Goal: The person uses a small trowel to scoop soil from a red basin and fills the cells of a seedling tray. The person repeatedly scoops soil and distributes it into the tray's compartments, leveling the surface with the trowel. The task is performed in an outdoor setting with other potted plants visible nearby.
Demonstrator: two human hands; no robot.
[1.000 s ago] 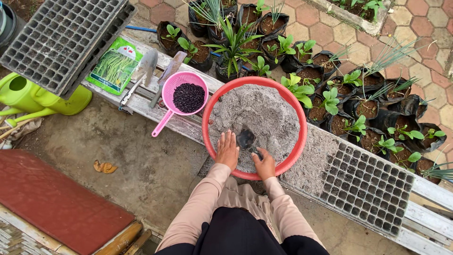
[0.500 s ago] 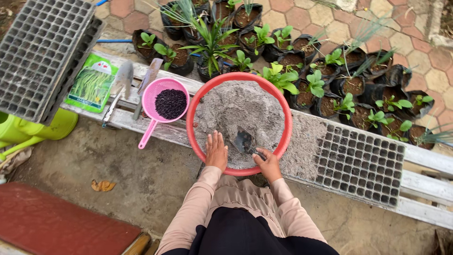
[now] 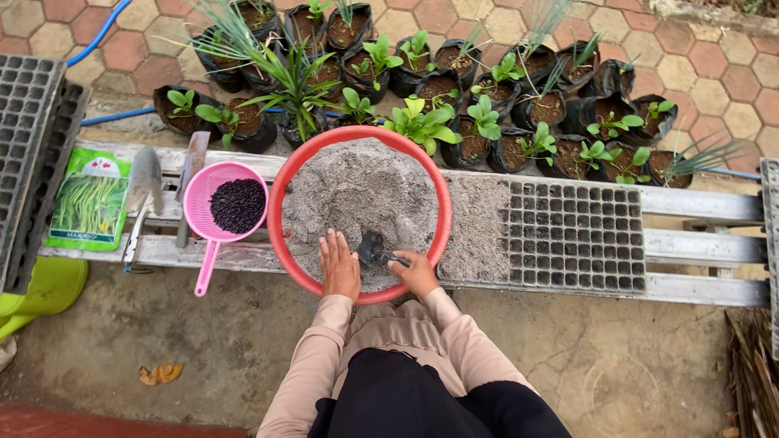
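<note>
Currently the person crouches over a red basin [image 3: 280,203] heaped with grey, sandy potting mix [image 3: 357,195], set on a pale wooden pallet [image 3: 698,243]. The right hand [image 3: 415,274] is clamped on the handle of a small dark trowel [image 3: 372,246], its blade dug into the mix near the front rim. The left hand [image 3: 339,264] lies flat on the mix beside the blade, fingers together, holding nothing.

Just right of the basin lies a black seedling tray [image 3: 576,235]; its left cells are buried under grey mix, the rest look unfilled. To the left of the basin sits a pink strainer [image 3: 207,215] holding dark seeds [image 3: 238,205] (kind cannot be told), then a metal trowel [image 3: 143,191] and a green seed packet [image 3: 88,203]. Black grow bags with young plants [image 3: 487,122] stand behind.

Judgement: to scoop well, the blade should go in shallow and lift level, with the flat hand steadying the heap, so that nothing spills over the basin's near rim.
</note>
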